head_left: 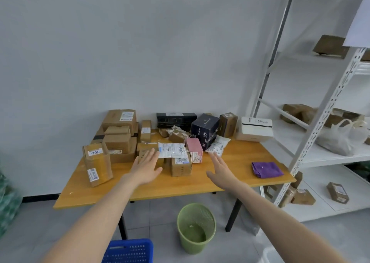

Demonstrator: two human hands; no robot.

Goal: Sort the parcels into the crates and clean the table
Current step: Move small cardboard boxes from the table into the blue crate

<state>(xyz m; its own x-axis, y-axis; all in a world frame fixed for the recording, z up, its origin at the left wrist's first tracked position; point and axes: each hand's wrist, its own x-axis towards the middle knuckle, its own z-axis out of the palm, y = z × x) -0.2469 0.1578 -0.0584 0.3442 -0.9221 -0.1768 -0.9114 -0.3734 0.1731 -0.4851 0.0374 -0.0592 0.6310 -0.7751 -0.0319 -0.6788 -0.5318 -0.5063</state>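
Note:
Several parcels are piled on the wooden table [164, 188]: brown cartons, a white plastic mailer [172, 150], a pink box [194, 148], a dark blue box [204, 130], a long black box [176, 119] and a white box [255, 128]. A small brown carton [181, 166] stands between my hands. My left hand [145, 167] is stretched out flat, its fingertips near the mailer's left edge. My right hand [221, 169] is also spread out, holding nothing, just below a small white pouch [217, 146]. A blue crate [128, 250] sits on the floor under the table's front edge.
A purple cloth [267, 169] lies on the table's right side. A green mesh waste bin [196, 227] stands on the floor beneath the table. White metal shelving [312, 130] with more parcels and a plastic bag [343, 137] rises at the right.

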